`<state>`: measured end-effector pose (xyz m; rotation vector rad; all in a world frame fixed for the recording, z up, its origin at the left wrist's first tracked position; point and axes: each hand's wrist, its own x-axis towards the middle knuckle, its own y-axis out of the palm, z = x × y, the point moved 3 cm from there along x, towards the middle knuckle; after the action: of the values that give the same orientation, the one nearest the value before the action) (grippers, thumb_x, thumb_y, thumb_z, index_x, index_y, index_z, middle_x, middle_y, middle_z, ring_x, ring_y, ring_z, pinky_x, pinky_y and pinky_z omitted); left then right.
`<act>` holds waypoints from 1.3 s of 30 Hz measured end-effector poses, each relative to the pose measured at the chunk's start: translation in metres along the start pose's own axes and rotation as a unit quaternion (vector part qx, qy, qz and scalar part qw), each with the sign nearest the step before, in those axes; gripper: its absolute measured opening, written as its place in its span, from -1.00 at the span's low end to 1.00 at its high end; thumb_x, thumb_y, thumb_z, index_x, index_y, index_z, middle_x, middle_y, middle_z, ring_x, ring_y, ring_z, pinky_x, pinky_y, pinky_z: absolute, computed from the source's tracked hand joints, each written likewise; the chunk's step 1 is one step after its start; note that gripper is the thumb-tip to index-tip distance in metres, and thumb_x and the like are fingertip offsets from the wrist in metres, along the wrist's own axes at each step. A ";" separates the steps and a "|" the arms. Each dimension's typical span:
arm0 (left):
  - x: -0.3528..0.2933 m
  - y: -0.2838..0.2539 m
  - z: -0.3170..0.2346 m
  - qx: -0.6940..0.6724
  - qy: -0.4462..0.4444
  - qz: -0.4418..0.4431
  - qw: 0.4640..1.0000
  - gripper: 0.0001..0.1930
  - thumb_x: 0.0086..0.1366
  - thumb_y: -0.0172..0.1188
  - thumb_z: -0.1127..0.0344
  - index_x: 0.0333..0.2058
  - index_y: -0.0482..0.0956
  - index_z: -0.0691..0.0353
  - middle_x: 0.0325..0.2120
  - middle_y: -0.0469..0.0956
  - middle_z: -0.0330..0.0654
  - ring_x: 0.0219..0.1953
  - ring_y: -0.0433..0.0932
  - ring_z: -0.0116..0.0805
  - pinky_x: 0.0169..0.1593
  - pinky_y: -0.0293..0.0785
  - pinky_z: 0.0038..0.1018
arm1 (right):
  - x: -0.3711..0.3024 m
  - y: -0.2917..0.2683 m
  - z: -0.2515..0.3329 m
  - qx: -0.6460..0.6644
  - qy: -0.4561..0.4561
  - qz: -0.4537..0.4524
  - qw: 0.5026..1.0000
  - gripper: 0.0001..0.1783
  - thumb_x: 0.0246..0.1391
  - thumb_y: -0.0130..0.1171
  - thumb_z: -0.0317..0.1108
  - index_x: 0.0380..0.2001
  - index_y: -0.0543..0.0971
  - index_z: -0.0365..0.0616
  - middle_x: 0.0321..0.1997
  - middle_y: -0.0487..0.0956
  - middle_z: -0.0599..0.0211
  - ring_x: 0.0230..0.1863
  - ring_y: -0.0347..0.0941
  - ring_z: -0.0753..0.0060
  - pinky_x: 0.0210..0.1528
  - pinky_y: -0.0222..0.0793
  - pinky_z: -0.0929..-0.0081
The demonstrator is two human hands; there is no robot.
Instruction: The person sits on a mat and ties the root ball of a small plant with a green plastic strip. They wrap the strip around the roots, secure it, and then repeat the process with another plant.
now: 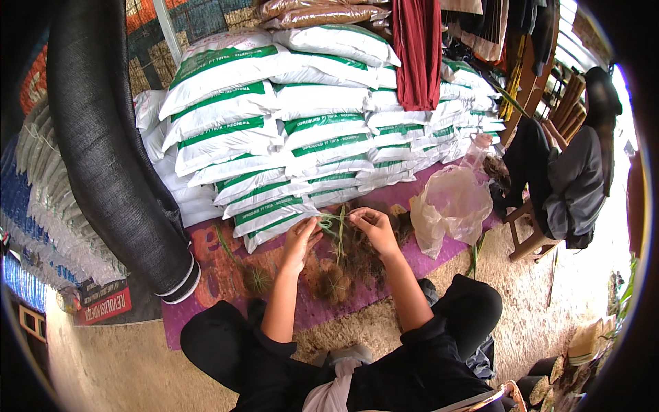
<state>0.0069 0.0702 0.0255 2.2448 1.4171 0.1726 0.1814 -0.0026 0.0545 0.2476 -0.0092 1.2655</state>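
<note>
A thin green string (328, 221) is looped between my hands, beside the upright green leaves of a small plant (340, 244). My left hand (300, 242) pinches the string between thumb and fingertips. My right hand (374, 229) is closed at the fingertips on the other side of the leaves, apparently on the same string. Below them, a round brown fibre ball (332, 283) rests on the purple banner (233, 302). Another fibre ball with thin green leaves (257, 280) lies left of it. Loose brown fibre (367, 264) is heaped partly behind my right forearm.
White-and-green sacks (326, 130) are stacked beyond the banner. A large black roll (103, 137) leans at the left. At the right lies a crumpled clear plastic bag (449, 209), near another person (576, 178) seated on a low stool (528, 237). Dark red cloth (417, 55) hangs over the sacks.
</note>
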 end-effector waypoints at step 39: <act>-0.010 0.021 0.011 -0.149 0.013 0.055 0.987 -0.64 0.17 0.17 0.26 -0.07 0.36 0.17 -0.14 0.39 -0.28 -0.14 0.42 -0.44 -0.06 0.41 -0.45 | -0.014 0.020 -0.004 0.048 0.051 0.007 0.998 -0.88 0.02 0.14 -0.41 -0.40 0.51 -0.24 -0.41 0.50 0.48 -0.33 0.35 0.71 -0.25 0.26 0.70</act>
<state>0.0229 0.0502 0.0265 2.0781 1.1923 0.4219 0.1575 -0.0095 0.0521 0.2648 0.1383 1.2929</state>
